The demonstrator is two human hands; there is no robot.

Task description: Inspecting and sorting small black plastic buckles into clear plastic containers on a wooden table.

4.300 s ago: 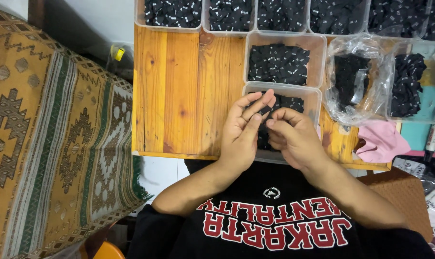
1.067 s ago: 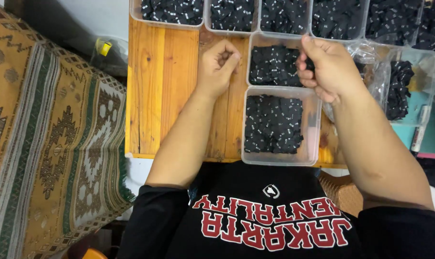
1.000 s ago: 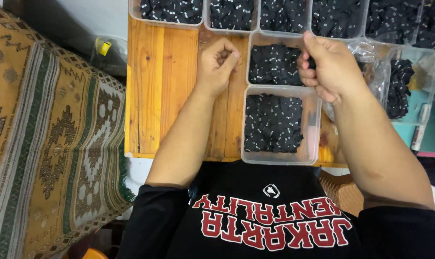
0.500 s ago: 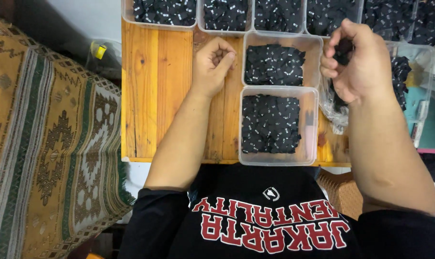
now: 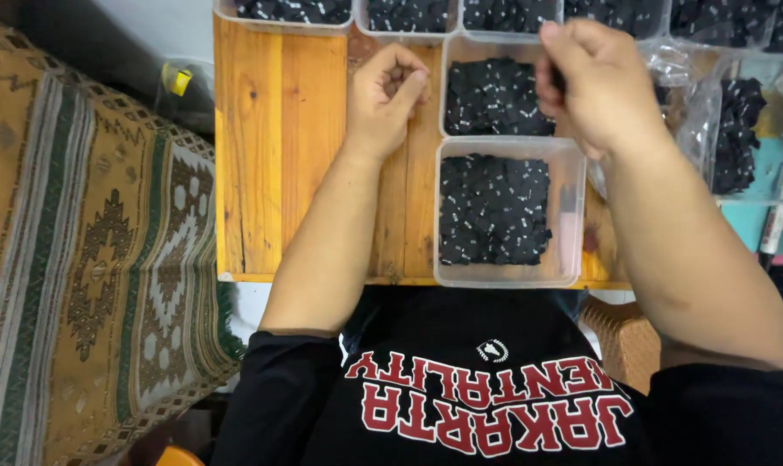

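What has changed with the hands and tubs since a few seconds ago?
The hands, joined over the near tub, parted. The left hand went to the wooden board and rests curled. The right hand rose toward the plastic bag, grip on something dark. The tubs stayed put.

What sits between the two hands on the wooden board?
In the head view, a clear tub of black pieces lies between the left hand and right hand.
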